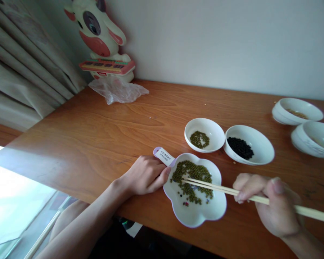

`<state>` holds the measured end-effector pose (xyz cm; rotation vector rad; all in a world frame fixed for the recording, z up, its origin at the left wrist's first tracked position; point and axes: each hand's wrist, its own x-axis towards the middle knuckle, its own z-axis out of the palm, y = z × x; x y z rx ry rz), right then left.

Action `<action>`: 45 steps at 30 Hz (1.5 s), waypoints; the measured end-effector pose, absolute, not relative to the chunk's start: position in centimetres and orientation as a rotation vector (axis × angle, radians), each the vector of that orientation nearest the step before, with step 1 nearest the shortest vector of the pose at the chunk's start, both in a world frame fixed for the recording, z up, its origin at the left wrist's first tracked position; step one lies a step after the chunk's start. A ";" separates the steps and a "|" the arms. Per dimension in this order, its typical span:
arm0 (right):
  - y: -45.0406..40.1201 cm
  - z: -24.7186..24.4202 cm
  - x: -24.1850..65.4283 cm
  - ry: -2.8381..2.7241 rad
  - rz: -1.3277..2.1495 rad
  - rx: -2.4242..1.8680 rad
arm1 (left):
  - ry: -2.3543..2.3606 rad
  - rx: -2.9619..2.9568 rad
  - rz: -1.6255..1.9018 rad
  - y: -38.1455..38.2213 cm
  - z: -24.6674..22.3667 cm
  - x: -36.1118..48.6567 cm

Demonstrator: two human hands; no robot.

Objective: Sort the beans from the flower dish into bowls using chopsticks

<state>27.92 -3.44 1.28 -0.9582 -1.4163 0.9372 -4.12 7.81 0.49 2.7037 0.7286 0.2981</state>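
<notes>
Green beans (187, 166) lay spread in a flower-shaped bowl (205, 212) near the front edge of the counter (124, 133), with the chopsticks' (216, 187) tips among them; whether a bean sat between the tips was too small to tell. The right hand (282, 219) pinched the chopsticks between thumb and fingers. The left hand (148, 175) was curled, thumb at the bowl's edge beside the labelled handle (165, 156); its hidden fingers left it unclear whether it gripped or merely steadied. For such small, round beans, the tips were best kept level and closed gently across a single bean's middle, since a hard squeeze could shoot it away, while the left hand kept the bowl from sliding. Just beyond stood a small bowl (214, 126) of green beans, then a bowl (263, 145) of black beans (240, 147).
</notes>
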 end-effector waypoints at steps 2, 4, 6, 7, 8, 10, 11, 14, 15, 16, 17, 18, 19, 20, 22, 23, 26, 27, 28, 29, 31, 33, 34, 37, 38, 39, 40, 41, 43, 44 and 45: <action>-3.4 1.5 27.9 -1.412 0.923 -0.954 | 0.731 2.704 0.296 7.8 0.5 -4.1; -3.3 1.9 27.8 -1.402 0.906 -0.953 | 0.732 2.705 0.297 7.8 0.5 -4.1; -3.2 2.3 27.7 -1.388 0.909 -0.958 | 0.731 2.706 0.304 7.9 0.5 -4.0; -3.2 2.5 27.7 -1.380 0.925 -0.969 | 0.729 2.707 0.308 7.9 0.5 -4.0; -3.2 2.8 27.7 -1.372 0.950 -0.986 | 0.728 2.709 0.312 7.9 0.5 -4.0; -3.2 3.1 27.7 -1.366 1.018 -1.026 | 0.726 2.713 0.317 7.9 0.5 -4.0; -3.2 3.2 27.6 -1.369 1.051 -1.041 | 0.728 2.714 0.317 7.9 0.5 -4.1; -3.2 3.3 27.5 -1.395 1.113 -1.067 | 0.732 2.709 0.305 7.9 0.5 -4.1; -3.2 3.2 27.5 -1.406 1.118 -1.073 | 0.731 2.707 0.303 7.9 0.6 -4.2; -3.3 3.1 27.4 -1.424 1.111 -1.074 | 0.730 2.706 0.302 7.9 0.6 -4.2; -3.3 3.0 27.3 -1.447 1.092 -1.066 | 0.730 2.706 0.303 7.9 0.6 -4.1; -3.3 2.9 27.2 -1.475 1.066 -1.052 | 0.727 2.708 0.307 7.9 0.6 -4.1; -3.3 2.7 27.2 -1.500 1.037 -1.036 | 0.726 2.709 0.310 7.9 0.6 -4.1; -3.4 2.6 27.2 -1.518 1.011 -1.021 | 0.719 2.710 0.315 7.9 0.6 -4.1; -3.5 2.4 27.2 -1.524 0.973 -0.996 | 0.710 2.707 0.319 8.0 0.5 -4.1; -3.5 2.4 27.3 -1.520 0.965 -0.984 | 0.709 2.706 0.321 8.0 0.5 -4.1; -3.6 2.4 27.5 -1.504 0.949 -0.965 | 0.710 2.708 0.335 7.9 0.5 -4.1; -3.6 2.4 27.6 -1.494 0.945 -0.975 | 0.709 2.710 0.340 7.9 0.5 -4.1; -3.6 2.4 27.6 -1.482 0.940 -0.988 | 0.706 2.712 0.344 7.9 0.6 -4.1; -3.6 2.4 27.6 -1.467 0.935 -1.000 | 0.703 2.712 0.346 7.9 0.6 -4.1; -3.6 2.4 27.5 -1.444 0.933 -1.007 | 0.704 2.712 0.349 7.9 0.6 -4.1; -3.6 2.5 27.5 -1.436 0.937 -0.995 | 0.706 2.710 0.351 7.9 0.7 -4.0; -3.6 2.5 27.5 -1.437 0.944 -0.986 | 0.707 2.709 0.353 7.9 0.7 -4.0; -3.7 2.6 27.8 -1.442 0.987 -0.974 | 0.711 2.711 0.350 7.9 0.7 -4.0; -3.8 2.5 28.0 -1.438 1.008 -0.974 | 0.712 2.714 0.349 7.9 0.7 -4.0; -3.9 2.5 28.2 -1.433 1.030 -0.977 | 0.713 2.718 0.350 7.9 0.8 -4.0; -4.0 2.4 28.6 -1.427 1.050 -0.981 | 0.712 2.721 0.348 7.9 0.8 -4.0; -4.1 2.2 29.0 -1.418 1.071 -0.991 | 0.712 2.722 0.348 7.9 0.8 -4.0; -4.3 2.0 30.0 -1.390 1.112 -1.016 | 0.716 2.722 0.344 7.9 0.8 -4.0; -4.4 1.9 30.5 -1.370 1.138 -1.026 | 0.719 2.718 0.339 7.9 0.8 -4.0; -4.4 1.8 31.0 -1.348 1.170 -1.035 | 0.724 2.714 0.333 8.0 0.8 -4.0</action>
